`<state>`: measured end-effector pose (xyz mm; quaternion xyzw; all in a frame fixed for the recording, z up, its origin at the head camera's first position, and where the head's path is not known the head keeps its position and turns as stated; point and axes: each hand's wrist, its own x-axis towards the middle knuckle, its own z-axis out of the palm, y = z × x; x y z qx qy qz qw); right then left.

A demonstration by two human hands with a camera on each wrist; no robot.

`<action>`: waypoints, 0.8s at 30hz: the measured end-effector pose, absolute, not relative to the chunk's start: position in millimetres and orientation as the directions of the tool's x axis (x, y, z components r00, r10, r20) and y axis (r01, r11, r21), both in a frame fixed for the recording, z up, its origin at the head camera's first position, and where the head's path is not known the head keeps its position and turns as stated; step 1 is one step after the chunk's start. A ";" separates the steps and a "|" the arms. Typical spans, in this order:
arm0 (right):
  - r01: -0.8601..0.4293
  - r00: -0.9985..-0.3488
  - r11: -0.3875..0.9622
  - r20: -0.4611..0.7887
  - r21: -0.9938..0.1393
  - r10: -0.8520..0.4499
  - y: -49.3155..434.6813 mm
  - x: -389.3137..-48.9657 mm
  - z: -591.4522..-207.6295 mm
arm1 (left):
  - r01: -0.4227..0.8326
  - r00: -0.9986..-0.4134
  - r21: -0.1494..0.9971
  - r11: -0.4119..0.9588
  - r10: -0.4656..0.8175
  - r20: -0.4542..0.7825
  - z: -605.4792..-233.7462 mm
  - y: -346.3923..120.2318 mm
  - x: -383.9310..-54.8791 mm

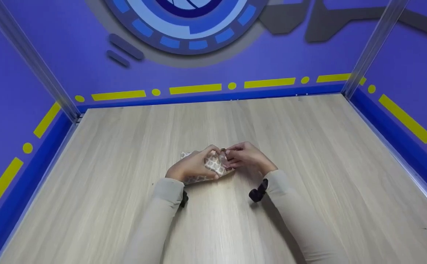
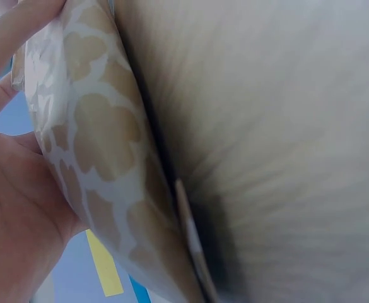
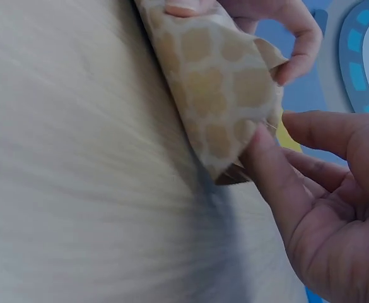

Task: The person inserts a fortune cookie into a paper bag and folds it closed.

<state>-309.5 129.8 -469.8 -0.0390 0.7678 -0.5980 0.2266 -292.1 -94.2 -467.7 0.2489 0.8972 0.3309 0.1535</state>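
A package in white wrapping with tan, giraffe-like patches (image 1: 214,164) lies on the wooden table, between both hands. My left hand (image 1: 193,167) grips it from the left, thumb on the near side and fingers over the far side. At its right end, my right hand (image 1: 248,158) pinches the folded edge. The right wrist view shows the right thumb (image 3: 263,158) pressed on the loose end of the wrapping (image 3: 203,88), where a dark inner side shows. Up close in the left wrist view, the patterned surface (image 2: 105,129) looks glossy and bulges. What lies inside is hidden.
The light wooden table (image 1: 125,146) spreads around the hands. Blue-purple panels with yellow marks (image 1: 195,89) stand at the back and both sides. A dark wrist device (image 1: 258,191) hangs under the right cuff, close above the table.
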 end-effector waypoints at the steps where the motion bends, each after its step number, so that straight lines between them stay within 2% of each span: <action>1: 0.214 -0.898 0.278 -0.301 -0.936 -0.321 131.8 -309.3 -468.3 | 0.342 -0.829 0.671 0.658 0.547 -0.114 -467.8 -94.0 -292.2; 5: 0.230 -0.905 0.245 -0.300 -0.942 -0.303 138.3 -307.9 -462.9 | 0.333 -0.832 0.673 0.661 0.542 -0.119 -468.2 -93.3 -292.2; 15: 0.279 -0.864 0.173 -0.325 -0.945 -0.385 134.9 -304.7 -461.9 | 0.324 -0.836 0.669 0.669 0.533 -0.129 -467.9 -92.5 -291.2; 24: 0.278 -0.869 0.128 -0.306 -0.952 -0.388 133.4 -302.2 -463.0 | 0.302 -0.842 0.684 0.663 0.522 -0.134 -466.2 -92.4 -290.7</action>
